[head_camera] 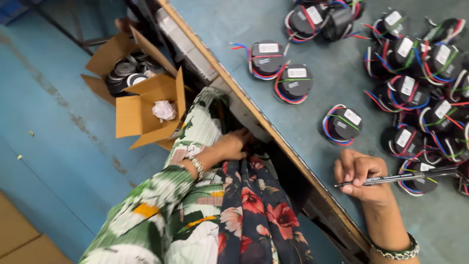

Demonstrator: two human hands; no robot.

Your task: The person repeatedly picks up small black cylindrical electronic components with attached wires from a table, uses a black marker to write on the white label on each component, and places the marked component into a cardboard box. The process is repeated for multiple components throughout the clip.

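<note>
Your right hand [359, 176] is clamped on a black marker [398, 178], resting on the table [254, 29]. Your left hand [232, 145] reaches under its edge, grip hidden. Many wired black units [342, 124] lie there; marking progress is unclear.

Bare table [273, 29] lies open far left of the right hand [364, 177]; wired black units [420, 93] crowd the right, one unit [342, 124] just beyond.

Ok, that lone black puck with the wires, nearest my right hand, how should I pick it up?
Probably from above, fingers across the round black body of the puck, on opposite sides. It lies flat, label up, wires looped round its rim, so take the body, not the loose wires. The right hand holds a marker.
</note>
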